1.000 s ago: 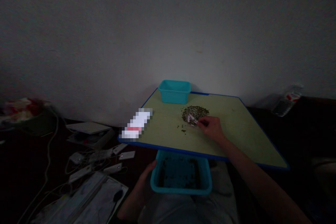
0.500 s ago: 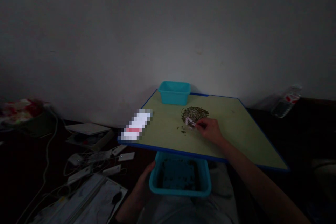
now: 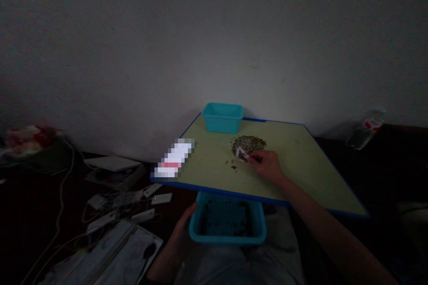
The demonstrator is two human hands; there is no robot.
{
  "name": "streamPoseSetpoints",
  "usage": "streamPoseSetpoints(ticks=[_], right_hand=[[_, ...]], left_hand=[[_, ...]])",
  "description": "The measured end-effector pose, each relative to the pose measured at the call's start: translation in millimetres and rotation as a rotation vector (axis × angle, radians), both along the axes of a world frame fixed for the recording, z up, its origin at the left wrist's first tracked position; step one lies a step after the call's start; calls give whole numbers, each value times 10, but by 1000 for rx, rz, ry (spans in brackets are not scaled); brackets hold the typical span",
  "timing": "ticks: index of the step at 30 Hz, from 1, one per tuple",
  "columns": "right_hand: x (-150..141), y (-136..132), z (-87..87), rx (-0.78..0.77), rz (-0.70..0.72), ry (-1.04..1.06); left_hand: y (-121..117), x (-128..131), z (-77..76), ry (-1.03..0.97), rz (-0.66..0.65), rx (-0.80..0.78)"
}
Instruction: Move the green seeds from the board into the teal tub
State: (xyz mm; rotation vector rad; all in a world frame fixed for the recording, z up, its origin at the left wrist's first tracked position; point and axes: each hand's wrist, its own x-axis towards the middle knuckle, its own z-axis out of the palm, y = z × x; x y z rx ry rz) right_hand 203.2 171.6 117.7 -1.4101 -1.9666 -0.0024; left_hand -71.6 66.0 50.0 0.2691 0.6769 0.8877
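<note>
My right hand is closed, pinching a small pale, flat-looking piece whose kind I cannot make out. That piece touches the near edge of a pile of small dark grains or seeds on the pale yellow folding table. A few loose grains lie apart from the pile, nearer to me. Below the table's front edge, my left hand grips the left side of a turquoise plastic bin, its fingers mostly hidden. Dark bits are scattered over the inside of this bin.
A second turquoise bin stands at the table's back edge by the wall. A lit phone, blurred out, lies at the left. Cables and white plugs clutter the floor side at left. A plastic bottle leans at the right.
The lower bin in my left hand has shifted slightly up and to the left. My right hand and the pale piece have hardly moved.
</note>
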Motion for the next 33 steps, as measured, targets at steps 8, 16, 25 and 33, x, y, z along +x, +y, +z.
streamPoseSetpoints(ticks=[8, 16, 25, 33], right_hand=[[-38, 7, -40, 6, 35, -9], [-90, 12, -31, 8, 16, -42], [-205, 95, -6, -14, 6, -106], [-213, 109, 39, -81, 19, -118]], left_hand=[[10, -13, -3, -26, 4, -23], [16, -27, 20, -50, -21, 17], [37, -101, 63, 34, -3, -23], [46, -120, 74, 78, 12, 5]])
